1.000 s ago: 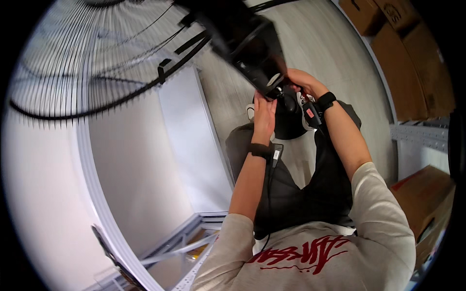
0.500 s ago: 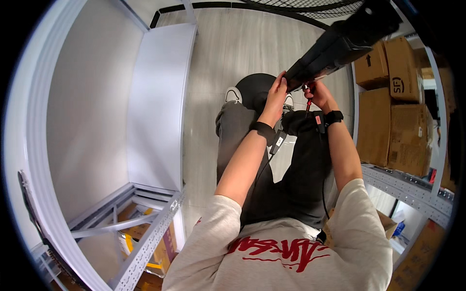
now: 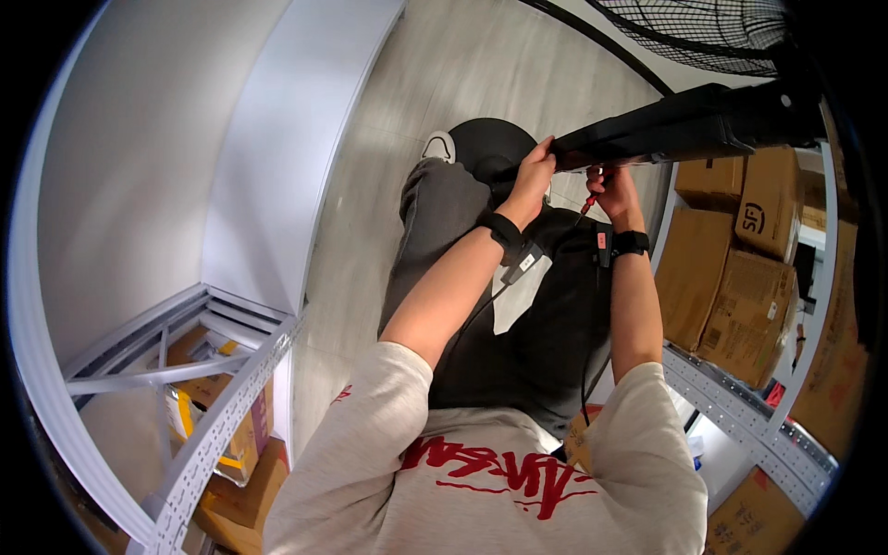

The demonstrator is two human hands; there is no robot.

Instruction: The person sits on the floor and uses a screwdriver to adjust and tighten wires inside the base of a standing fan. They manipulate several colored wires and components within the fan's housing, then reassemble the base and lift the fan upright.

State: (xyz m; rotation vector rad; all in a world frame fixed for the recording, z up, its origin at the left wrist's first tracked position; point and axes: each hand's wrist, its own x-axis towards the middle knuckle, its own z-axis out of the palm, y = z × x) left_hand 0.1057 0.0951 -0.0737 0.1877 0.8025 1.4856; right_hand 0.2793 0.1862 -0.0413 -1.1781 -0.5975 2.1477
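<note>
A black fan pole (image 3: pixel 675 129) slants across the upper right, running up to the wire fan cage (image 3: pixel 721 28) at the top edge. My left hand (image 3: pixel 535 171) is closed around the pole's lower end. Just to its right, my right hand (image 3: pixel 612 190) holds a small red-handled screwdriver (image 3: pixel 588 203) with its tip up against the underside of the pole. Both wrists wear black bands with short cables. The round black fan base (image 3: pixel 486 143) lies on the floor behind my hands, next to a shoe.
Brown cardboard boxes (image 3: pixel 731 268) are stacked on a grey metal shelf rail (image 3: pixel 740 416) at the right. Another grey metal rack (image 3: pixel 194 370) with boxes stands at the lower left. A white panel (image 3: pixel 277 157) leans along the left. The floor is pale grey.
The view has swung: the fan cage went from the upper left to the top right corner. The pole now lies flatter. Both hands stay at its lower end.
</note>
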